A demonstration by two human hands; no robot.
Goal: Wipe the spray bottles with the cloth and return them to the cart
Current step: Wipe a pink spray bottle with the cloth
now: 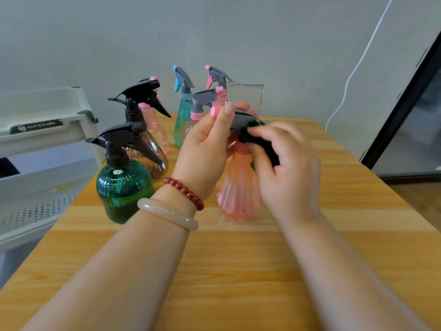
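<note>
While the left hand (207, 142) pinched the pink bottle (238, 194) steady by its sprayer, the right hand (288, 168) (gripping the dark cloth (268, 149)) rubbed the neck.

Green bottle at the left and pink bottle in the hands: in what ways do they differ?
The green bottle is dark, squat and ribbed; the pink bottle is pale and cone-shaped. The green bottle's sprayer is black, the pink bottle's grey. The green bottle stands untouched; the left hand holds the pink bottle's sprayer while the right hand holds a cloth to its neck. Both are translucent and upright.
</note>
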